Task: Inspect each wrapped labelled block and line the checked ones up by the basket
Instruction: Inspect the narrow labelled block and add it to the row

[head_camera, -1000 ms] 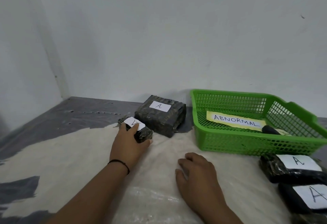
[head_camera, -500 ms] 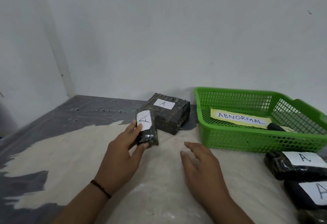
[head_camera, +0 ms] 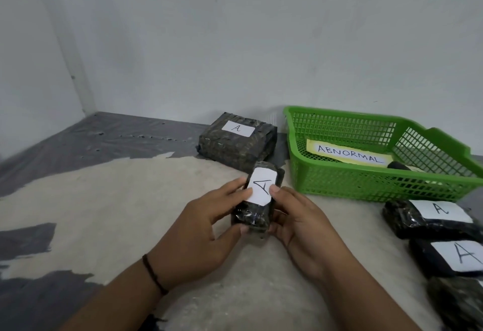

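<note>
A small dark wrapped block (head_camera: 254, 214) with a white "A" label is held upright above the table, label towards me. My left hand (head_camera: 198, 228) grips its left side and my right hand (head_camera: 300, 223) its right side, thumbs on the label. A larger wrapped block (head_camera: 236, 145) labelled "A" lies behind it by the wall. To its right stands a green basket (head_camera: 366, 185) with an "ABNORMAL" sign and a dark item inside. Two labelled blocks (head_camera: 428, 219) (head_camera: 449, 258) lie in a row in front of the basket at the right edge.
A third dark wrapped block (head_camera: 457, 302) shows at the bottom right, partly cut off. The table has a pale worn surface (head_camera: 117, 213) with dark grey patches. White walls close off the back and left.
My left hand lifted the small block from beside the large one and brought it towards me. My right hand rose from the table and took hold of its right side.
</note>
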`<move>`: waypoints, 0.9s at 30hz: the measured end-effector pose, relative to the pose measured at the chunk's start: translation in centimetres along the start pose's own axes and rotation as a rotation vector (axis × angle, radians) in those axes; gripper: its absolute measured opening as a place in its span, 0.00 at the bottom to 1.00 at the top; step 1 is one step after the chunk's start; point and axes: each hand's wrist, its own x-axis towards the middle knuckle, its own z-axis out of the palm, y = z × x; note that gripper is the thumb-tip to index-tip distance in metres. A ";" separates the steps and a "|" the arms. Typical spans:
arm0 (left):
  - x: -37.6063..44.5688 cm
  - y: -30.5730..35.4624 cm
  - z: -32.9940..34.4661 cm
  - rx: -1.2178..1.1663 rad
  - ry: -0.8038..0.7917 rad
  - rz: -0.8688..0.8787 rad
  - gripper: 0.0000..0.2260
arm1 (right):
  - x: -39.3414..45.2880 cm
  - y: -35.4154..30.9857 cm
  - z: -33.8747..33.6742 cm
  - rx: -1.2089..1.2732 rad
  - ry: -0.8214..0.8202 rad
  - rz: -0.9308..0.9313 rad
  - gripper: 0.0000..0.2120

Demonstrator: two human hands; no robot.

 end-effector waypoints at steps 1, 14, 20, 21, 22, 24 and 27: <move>0.0 0.4 0.0 -0.105 0.003 -0.084 0.29 | 0.2 0.1 0.0 0.027 0.000 0.004 0.36; 1.1 0.3 -0.5 -0.715 0.224 -0.636 0.19 | 0.1 0.4 0.4 -0.024 0.049 -0.122 0.27; 1.0 -0.4 -1.3 -0.821 0.168 -0.611 0.21 | 0.2 0.4 -0.1 -0.027 0.054 -0.102 0.20; 1.0 -0.4 -1.3 -0.827 0.151 -0.614 0.21 | 0.3 0.5 -0.2 -0.036 0.047 -0.100 0.20; 1.0 -0.3 -1.3 -0.823 0.143 -0.622 0.20 | 0.3 0.5 -0.2 -0.044 0.042 -0.098 0.19; 1.0 -0.3 -1.2 -0.798 0.177 -0.638 0.19 | 0.4 0.6 -0.3 -0.064 0.015 -0.085 0.20; 1.0 -0.4 -1.1 -0.791 0.235 -0.656 0.20 | 0.4 0.8 -0.5 -0.071 -0.022 -0.053 0.24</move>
